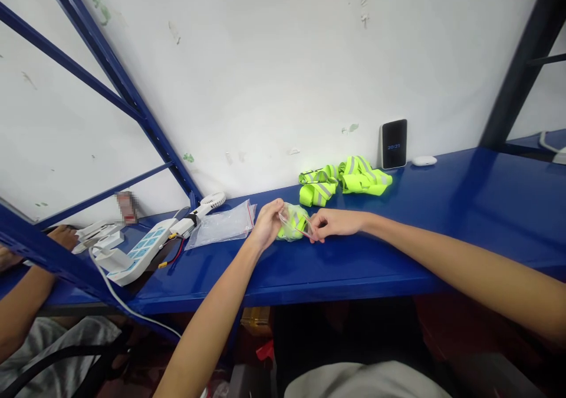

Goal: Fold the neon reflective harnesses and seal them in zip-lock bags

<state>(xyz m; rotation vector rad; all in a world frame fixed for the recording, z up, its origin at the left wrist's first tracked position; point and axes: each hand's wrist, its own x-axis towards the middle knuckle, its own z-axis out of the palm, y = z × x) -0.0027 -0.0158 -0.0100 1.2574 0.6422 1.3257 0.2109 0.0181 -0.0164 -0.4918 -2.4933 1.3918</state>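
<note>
A clear plastic bag (292,222) with a folded neon-yellow reflective strap inside is held between my hands, just above the blue table. My left hand (267,224) grips the bag's left side, thumb on top. On the right, my right hand (329,224) pinches the bag's edge, where a thin red line shows. Behind the bag lie more neon-yellow reflective straps with grey stripes: a rolled bundle (317,184) and a looser heap (365,177). Flat clear zip bags (223,224) with a red seal line rest to the left of my left hand.
A white power strip (144,250), a small white fan (212,200) and a red-black cable (177,253) lie left. A clock-showing device (393,144) leans on the wall beside a white case (423,160). Blue posts (128,97) frame the table (442,209). Another person's arm (30,298) is at far left.
</note>
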